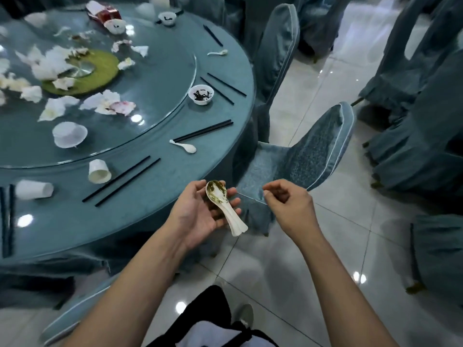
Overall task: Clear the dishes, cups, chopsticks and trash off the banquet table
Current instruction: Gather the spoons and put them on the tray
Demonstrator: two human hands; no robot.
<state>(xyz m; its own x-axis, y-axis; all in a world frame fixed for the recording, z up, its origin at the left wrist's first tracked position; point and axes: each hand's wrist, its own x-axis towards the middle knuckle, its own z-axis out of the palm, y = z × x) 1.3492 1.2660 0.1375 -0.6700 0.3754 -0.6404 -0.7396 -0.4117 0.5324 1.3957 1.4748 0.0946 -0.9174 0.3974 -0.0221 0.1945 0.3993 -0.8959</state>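
Note:
My left hand (200,214) is palm up just off the table's near edge, its fingers curled under white ceramic spoons (226,211) stacked in it, the top bowl holding greenish residue. My right hand (288,202) hovers beside it, fingers loosely curled, holding nothing. On the round blue table (155,186) lie several pairs of black chopsticks (120,181), another white spoon (184,146), a far spoon (218,53), a small bowl with dark scraps (201,94), tipped paper cups (99,171) (33,189) and an upturned white bowl (69,134).
The glass turntable (155,78) carries crumpled napkins (55,63), a green mat and a red packet (105,13). Blue-covered chairs (313,156) stand close to the table's right edge and across the glossy tiled floor (325,246). A chair back sits at the lower left.

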